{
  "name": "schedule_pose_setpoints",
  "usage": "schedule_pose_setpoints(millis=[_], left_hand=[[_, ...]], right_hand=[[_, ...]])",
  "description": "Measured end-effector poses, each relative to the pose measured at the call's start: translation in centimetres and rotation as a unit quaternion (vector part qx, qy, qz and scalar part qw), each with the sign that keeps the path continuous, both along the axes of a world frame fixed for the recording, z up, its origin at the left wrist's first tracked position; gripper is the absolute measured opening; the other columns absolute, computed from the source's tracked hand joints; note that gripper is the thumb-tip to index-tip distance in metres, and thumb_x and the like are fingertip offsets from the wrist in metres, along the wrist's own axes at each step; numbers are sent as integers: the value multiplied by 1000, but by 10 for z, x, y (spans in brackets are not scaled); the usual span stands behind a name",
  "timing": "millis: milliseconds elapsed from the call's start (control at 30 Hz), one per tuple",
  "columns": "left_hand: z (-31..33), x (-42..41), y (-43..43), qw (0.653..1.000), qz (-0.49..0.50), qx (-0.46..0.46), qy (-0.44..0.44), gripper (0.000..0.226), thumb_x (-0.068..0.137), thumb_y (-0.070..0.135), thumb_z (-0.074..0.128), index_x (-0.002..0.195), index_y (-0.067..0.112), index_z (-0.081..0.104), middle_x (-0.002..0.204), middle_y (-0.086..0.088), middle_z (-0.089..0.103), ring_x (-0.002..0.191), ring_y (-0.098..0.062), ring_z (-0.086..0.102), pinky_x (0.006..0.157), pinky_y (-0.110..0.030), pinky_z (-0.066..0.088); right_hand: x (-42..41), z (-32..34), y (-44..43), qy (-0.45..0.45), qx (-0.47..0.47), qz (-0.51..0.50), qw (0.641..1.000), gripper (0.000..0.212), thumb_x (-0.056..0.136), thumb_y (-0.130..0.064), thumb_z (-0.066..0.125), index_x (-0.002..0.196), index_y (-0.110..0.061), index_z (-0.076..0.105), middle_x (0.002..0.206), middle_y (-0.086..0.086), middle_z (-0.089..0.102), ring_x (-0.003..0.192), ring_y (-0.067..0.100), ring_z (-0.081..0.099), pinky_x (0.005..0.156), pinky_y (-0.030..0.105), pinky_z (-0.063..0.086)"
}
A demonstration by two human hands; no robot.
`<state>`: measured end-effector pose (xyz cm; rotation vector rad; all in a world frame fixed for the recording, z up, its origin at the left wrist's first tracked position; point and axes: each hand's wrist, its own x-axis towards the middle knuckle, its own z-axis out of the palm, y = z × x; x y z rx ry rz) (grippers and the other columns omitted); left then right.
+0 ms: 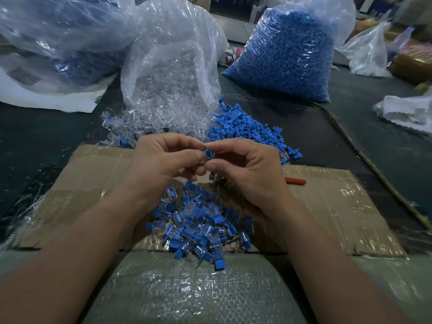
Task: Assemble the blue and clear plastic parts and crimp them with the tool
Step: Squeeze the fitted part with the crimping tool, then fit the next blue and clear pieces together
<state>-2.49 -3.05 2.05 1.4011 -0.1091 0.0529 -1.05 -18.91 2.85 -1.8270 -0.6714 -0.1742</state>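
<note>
So here's where I'm at: my left hand (163,160) is pinching the clear part (203,157) between thumb and forefinger, and my right hand (247,169) has the blue part (211,153) pinched the same way. The 2 pieces meet at my fingertips, just above the cardboard (81,183) in front of me. The clear one is tiny and see-through, so honestly I can barely make it out. My tip for this step: line the blue plug up dead straight with the opening before pushing, grip near the fingertips so it can't tilt, and press until it seats fully, or the crimp will probably go crooked. The tool (295,181) shows only 1 red handle end, lying on the cardboard just right of my right hand, so it should be an easy reach once both halves are joined. The pile of joined pieces (198,220) sits under my wrists, with the loose blue parts (245,129) and spilled clear parts (159,113) just beyond my fingers. Brands or labels? Nothing I can read. There's a dark printed patch on the white sheet (58,99) at far left, but it's too blurred, and the big bag of blue parts (287,54) shows no lettering.
</note>
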Motion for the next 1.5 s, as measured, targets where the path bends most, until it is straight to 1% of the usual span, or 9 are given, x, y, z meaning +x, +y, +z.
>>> schedule_pose_setpoints(millis=[300,500,700,867,1100,1200,1300,1400,1500], left_hand=[[2,0,1,999,-31,-7,20,16,52,21,70,66,19,75,60,-7,69,49,-13,64,44,-17,48],[2,1,0,999,-32,-10,27,12,54,15,68,64,17,75,58,-8,68,48,-13,64,43,-17,48],[1,2,0,999,-33,-10,35,12,53,15,68,63,17,74,58,-8,68,48,-14,64,44,-18,49],[0,2,0,998,-39,10,37,9,53,14,70,60,19,73,57,-6,67,48,-13,64,43,-17,48],[-2,3,0,999,-39,24,27,7,55,12,69,61,13,68,55,-6,66,46,-13,62,43,-17,47],[-4,3,0,999,-37,23,29,9,57,12,68,66,11,66,56,-6,66,47,-12,62,44,-17,48],[-5,5,2,999,-21,4,38,6,59,12,67,64,11,67,57,-6,67,48,-12,62,44,-16,48],[-5,7,6,999,-9,-20,41,7,58,12,67,58,17,71,58,-6,67,50,-12,63,44,-16,48],[-6,8,7,999,-5,-16,38,8,58,14,67,57,20,72,59,-5,68,51,-11,64,45,-16,49]], right_hand=[[3,-2,-4,-84,-36,-27,995,30,72,-8,71,100,-15,64,86,-11,63,82,3,63,73,12,50],[5,-5,-5,-119,-58,-41,990,27,71,-6,72,98,-5,68,86,-6,63,83,6,62,73,12,50],[5,-4,-5,-143,-79,-51,985,23,71,-5,71,94,-1,70,85,-5,63,82,6,61,73,12,50],[3,-2,-4,-167,-103,-40,980,23,70,-7,72,92,0,71,83,9,71,77,12,64,72,24,54],[2,0,-4,-199,-120,-32,972,22,68,-4,75,89,0,71,81,11,71,72,19,67,68,29,54],[1,4,-5,-171,-151,-35,973,25,70,-12,76,93,-2,71,84,7,71,75,16,66,71,25,53],[3,9,-15,-92,-196,-74,973,32,72,-25,75,99,-10,70,87,-10,65,77,3,62,77,16,49],[12,14,-40,13,-255,-126,958,27,73,-31,73,97,-20,69,80,-25,58,74,-9,57,70,7,45],[20,17,-61,100,-349,-124,924,30,68,-39,75,94,-27,67,77,-24,57,73,-11,54,60,6,38]])
